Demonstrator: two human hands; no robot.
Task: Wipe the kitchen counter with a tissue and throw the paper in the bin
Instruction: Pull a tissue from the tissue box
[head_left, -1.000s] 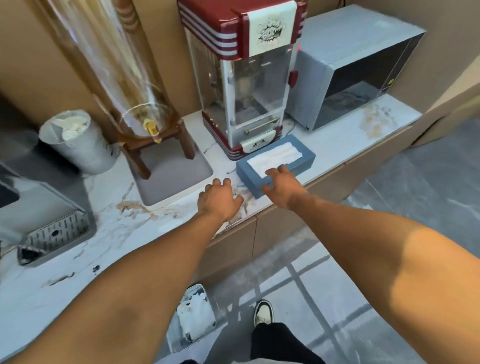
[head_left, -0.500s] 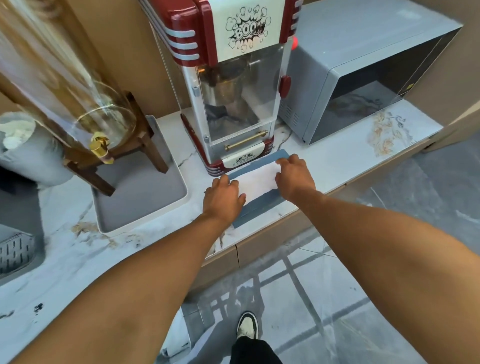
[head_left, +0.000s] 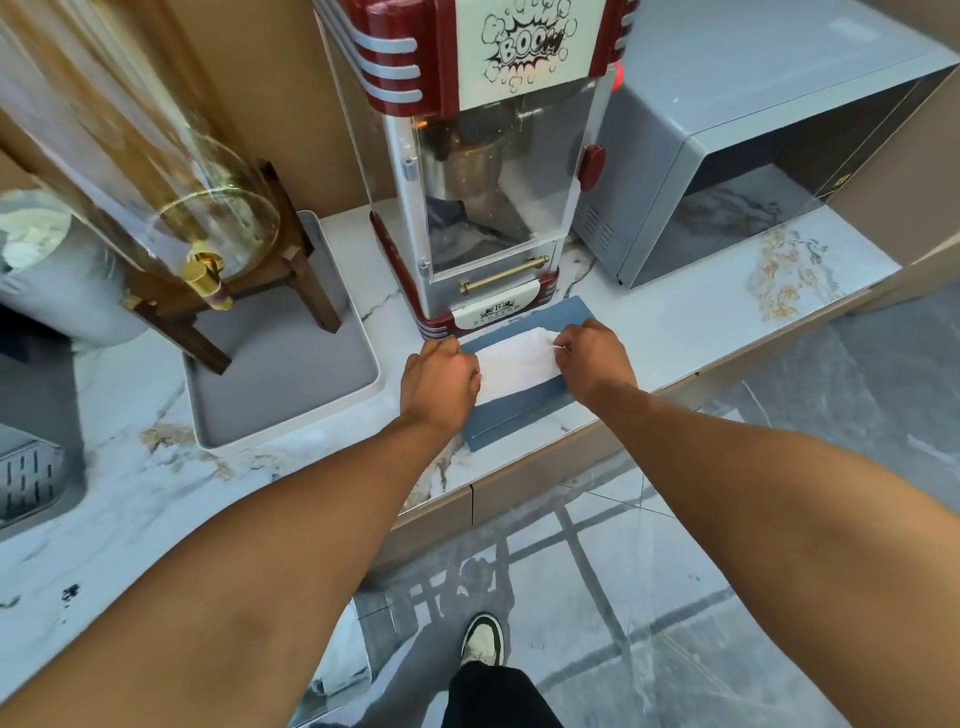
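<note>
A blue tissue box (head_left: 519, 418) lies on the marble counter (head_left: 130, 499) in front of the popcorn machine. A white tissue (head_left: 514, 364) sticks out of its top. My left hand (head_left: 441, 382) presses on the box's left end with curled fingers and hides that end. My right hand (head_left: 592, 358) pinches the tissue's right edge, which is lifted a little. A bin (head_left: 337, 660) with a white liner stands on the floor below the counter, mostly hidden by my left arm.
Behind the box stand a red popcorn machine (head_left: 483, 182) and a grey microwave (head_left: 727, 156). To the left, a glass drinks dispenser (head_left: 208, 218) on a wooden stand sits on a grey tray (head_left: 291, 374), beside a grey bucket (head_left: 47, 270). Brown stains (head_left: 784, 275) mark the counter.
My view has come closer to the counter. Both hands slid onto the tissue box, and my right fingers closed on the tissue's edge.
</note>
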